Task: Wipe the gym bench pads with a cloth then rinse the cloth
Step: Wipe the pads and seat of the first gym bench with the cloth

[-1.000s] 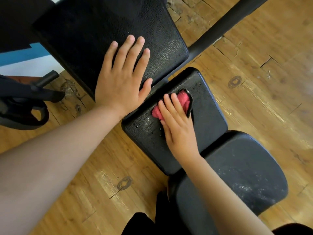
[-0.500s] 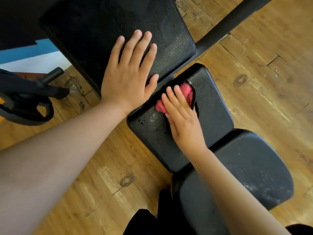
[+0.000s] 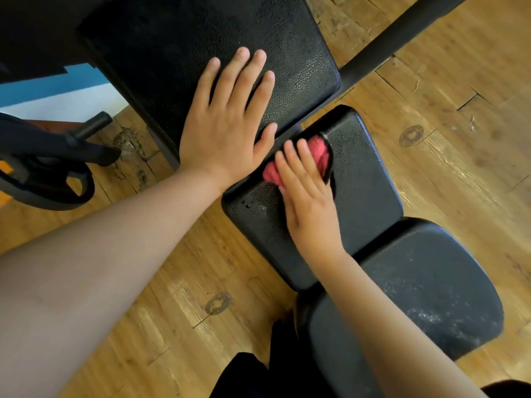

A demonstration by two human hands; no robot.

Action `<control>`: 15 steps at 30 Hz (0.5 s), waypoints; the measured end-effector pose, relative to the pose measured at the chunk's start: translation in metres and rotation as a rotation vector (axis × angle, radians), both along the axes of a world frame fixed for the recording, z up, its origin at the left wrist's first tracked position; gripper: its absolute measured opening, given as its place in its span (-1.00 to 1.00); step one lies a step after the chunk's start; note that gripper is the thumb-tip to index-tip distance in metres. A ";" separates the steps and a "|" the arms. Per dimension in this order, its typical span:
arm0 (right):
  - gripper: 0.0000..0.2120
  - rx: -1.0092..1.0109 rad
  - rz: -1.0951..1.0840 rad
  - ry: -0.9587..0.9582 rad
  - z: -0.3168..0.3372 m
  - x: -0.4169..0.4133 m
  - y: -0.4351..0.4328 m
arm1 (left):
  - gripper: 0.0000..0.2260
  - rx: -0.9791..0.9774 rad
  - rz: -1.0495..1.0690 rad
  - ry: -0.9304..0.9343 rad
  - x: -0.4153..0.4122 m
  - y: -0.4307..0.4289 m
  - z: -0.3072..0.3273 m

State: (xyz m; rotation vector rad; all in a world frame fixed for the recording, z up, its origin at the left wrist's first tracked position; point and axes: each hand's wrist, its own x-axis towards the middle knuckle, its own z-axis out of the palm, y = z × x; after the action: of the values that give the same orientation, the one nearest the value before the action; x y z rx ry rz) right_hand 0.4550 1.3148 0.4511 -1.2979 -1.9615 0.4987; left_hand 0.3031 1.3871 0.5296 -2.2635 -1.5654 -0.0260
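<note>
- Head view: the left hand [image 3: 227,133] is lying flat, fingers straight, on the far pad [image 3: 201,53].
- The right hand [image 3: 307,205], fingers extended, is pressing the pink cloth [image 3: 319,152] onto the middle pad [image 3: 370,193], near its far edge.

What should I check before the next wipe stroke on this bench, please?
1. Cloth under the hand: ok. The right hand presses the cloth with straight fingers on the middle pad.
2. Bench braced: ok. The left hand lies flat on the back pad.
3. Middle pad wiped all over: cannot tell. Wet spots show only near its left edge.
4. Seat clean: not ok. Pale specks cover its surface.
5. Cloth clean enough to go on: cannot tell. The fingers hide most of it.
</note>
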 end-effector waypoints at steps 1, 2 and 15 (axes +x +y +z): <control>-0.62 -0.023 -0.060 0.022 0.002 -0.005 0.000 | -0.48 0.002 0.001 0.001 0.000 0.000 0.000; -0.62 -0.045 -0.103 0.043 0.003 -0.011 -0.003 | -0.48 0.002 0.000 0.001 0.000 0.000 0.000; -0.60 -0.032 -0.031 -0.012 0.002 -0.015 -0.025 | -0.48 -0.002 0.000 -0.001 0.000 0.000 0.000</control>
State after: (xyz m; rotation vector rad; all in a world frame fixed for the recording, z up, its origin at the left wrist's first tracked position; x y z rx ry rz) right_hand 0.4396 1.2902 0.4528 -1.3521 -1.9476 0.5099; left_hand 0.3028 1.3871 0.5293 -2.2648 -1.5668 -0.0255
